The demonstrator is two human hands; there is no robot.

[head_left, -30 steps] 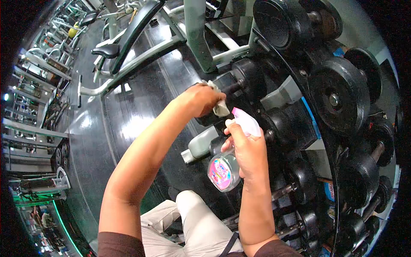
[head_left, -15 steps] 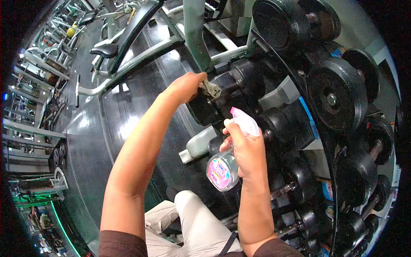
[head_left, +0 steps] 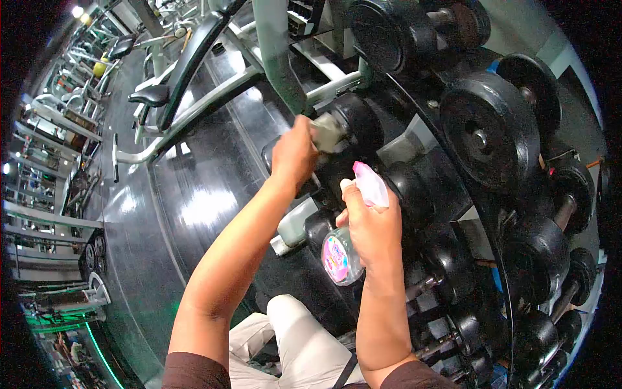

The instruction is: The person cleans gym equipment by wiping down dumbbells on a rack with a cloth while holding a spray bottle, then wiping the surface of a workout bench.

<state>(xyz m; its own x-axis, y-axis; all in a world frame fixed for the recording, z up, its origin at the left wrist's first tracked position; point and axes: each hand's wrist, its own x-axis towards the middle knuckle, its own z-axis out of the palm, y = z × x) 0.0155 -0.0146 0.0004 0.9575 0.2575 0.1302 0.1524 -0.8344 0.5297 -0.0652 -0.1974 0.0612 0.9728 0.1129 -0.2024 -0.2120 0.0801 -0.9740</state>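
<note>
Evenly press the cloth (head_left: 330, 133), pinched in the closed fingers of the left hand (head_left: 296, 153) beside the head of a black dumbbell (head_left: 361, 122), covering the surface without loose edges trailing. Hold the spray bottle (head_left: 350, 249), its neck enclosed by the curled fingers of the right hand (head_left: 374, 228), clear of the cloth; its pink-and-white label (head_left: 334, 258) bears lettering too blurred to read.

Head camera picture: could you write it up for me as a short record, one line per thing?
Left hand: grips a cloth, blurred, at a black dumbbell
Right hand: holds a clear spray bottle with a pink and white nozzle
Picture's right side: other dumbbells, dark
Upper left: black padded bench
Floor: dark, shiny
Clothing: light trousers, dark sleeves
</note>
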